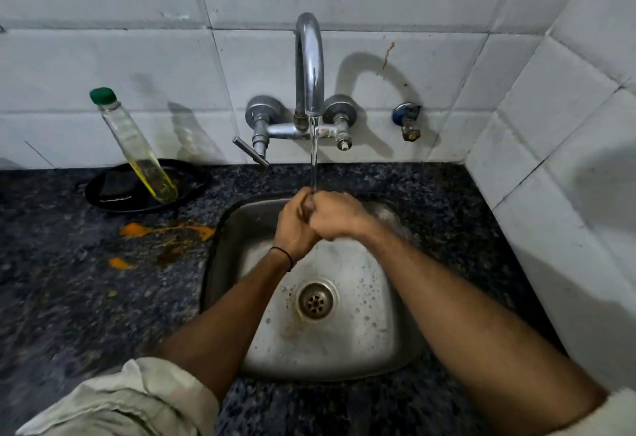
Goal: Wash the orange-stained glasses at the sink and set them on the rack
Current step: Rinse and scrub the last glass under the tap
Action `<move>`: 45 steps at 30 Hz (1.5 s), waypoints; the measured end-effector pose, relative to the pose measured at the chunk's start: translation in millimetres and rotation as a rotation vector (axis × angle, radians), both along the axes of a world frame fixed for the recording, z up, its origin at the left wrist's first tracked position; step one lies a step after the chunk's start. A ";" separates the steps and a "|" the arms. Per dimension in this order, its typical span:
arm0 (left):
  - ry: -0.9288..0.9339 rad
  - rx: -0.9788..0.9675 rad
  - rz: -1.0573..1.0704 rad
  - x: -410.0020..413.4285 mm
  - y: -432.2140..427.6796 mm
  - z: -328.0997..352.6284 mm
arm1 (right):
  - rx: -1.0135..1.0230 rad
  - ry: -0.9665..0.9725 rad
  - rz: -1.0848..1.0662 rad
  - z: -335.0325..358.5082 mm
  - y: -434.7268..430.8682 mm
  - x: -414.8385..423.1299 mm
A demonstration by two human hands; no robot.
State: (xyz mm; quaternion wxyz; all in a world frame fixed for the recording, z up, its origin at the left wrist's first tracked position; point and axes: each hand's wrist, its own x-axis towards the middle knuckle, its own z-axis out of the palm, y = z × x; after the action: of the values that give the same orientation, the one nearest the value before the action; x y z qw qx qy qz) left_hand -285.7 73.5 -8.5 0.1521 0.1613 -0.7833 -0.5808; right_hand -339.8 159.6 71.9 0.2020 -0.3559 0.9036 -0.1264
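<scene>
Hands: we see left hand (295, 229) and right hand (335, 217) clasped together, fingers curled, under the tap (309, 63) stream.
Glasses: none in sight.
Sink (361, 332): below hands.
Tabletop (86, 298): orange stains (165, 230) left of hands.

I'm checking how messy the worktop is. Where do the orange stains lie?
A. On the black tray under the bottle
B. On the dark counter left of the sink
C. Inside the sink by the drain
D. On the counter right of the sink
B: the orange stains spread over the dark speckled counter just left of the sink, in front of the black tray.
</scene>
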 end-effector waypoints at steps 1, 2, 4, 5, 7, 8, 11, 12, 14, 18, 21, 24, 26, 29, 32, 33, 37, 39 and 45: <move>-0.012 0.011 0.023 -0.3 0.3 -1.1 | -0.071 -0.070 -0.142 -1.5 -7.2 7.3; -0.022 0.017 0.040 -0.7 -1.4 -0.1 | -0.149 -0.072 -0.242 -6.5 -12.9 14.6; -0.001 0.008 0.063 -2.8 -8.3 3.3 | -0.298 0.034 -0.259 -17.7 -10.8 27.3; 0.012 -0.020 0.057 -3.9 -14.8 4.0 | -0.353 0.061 -0.186 -22.2 -3.2 28.0; 0.019 -0.041 0.018 -1.1 -24.2 6.4 | -0.321 0.173 0.121 -26.3 16.9 13.4; 0.014 -0.033 -0.012 2.1 -26.5 7.6 | -0.218 0.259 0.298 -25.6 26.8 -0.1; -0.019 -0.079 -0.055 5.5 -22.2 3.7 | 0.032 0.379 0.571 -21.5 34.7 -27.6; -0.026 -0.097 -0.048 4.7 -19.2 1.2 | 0.069 0.349 0.560 -17.8 31.0 -25.5; -0.004 -0.099 -0.030 2.6 -12.5 -2.8 | 0.093 0.237 0.409 -8.7 17.8 -13.9; 0.024 -0.145 0.048 1.9 -4.3 0.1 | -0.109 -0.169 -0.134 -6.4 -8.4 7.4; 0.014 -0.137 0.055 1.7 -14.7 6.5 | -0.353 -0.068 -0.150 -19.2 -4.9 24.0; -0.021 -0.054 -0.032 4.8 -31.9 3.6 | -0.326 0.180 0.271 -26.7 20.1 9.9; -0.064 -0.138 -0.104 7.5 -32.4 5.1 | -0.070 0.387 0.538 -24.4 31.1 -13.7; -0.094 -0.270 -0.160 6.2 -22.3 6.2 | 0.090 0.452 0.673 -18.9 27.9 -20.8; -0.083 -0.204 -0.121 7.7 -16.8 6.8 | 0.053 0.191 0.450 -13.6 11.7 -10.0; -0.073 -0.177 -0.099 8.5 -15.1 6.2 | 0.032 0.060 0.332 -12.6 7.8 -9.5; -0.087 -0.254 0.097 10.8 -10.6 7.4 | -0.497 -0.666 -0.264 -14.2 1.1 4.6; -0.150 -0.447 0.129 8.6 -14.8 8.4 | -0.770 -0.712 -0.529 -24.0 -5.5 19.9; -0.400 -0.984 -0.139 5.0 -9.6 41.2 | -0.902 -0.831 -1.075 -63.2 -16.1 15.0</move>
State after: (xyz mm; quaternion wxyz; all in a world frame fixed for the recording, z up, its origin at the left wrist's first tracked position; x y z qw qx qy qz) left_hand -280.7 63.8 32.7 0.0184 0.1261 -0.9856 -0.1116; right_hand -324.8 143.5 8.8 0.2698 0.1550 0.6646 -0.6793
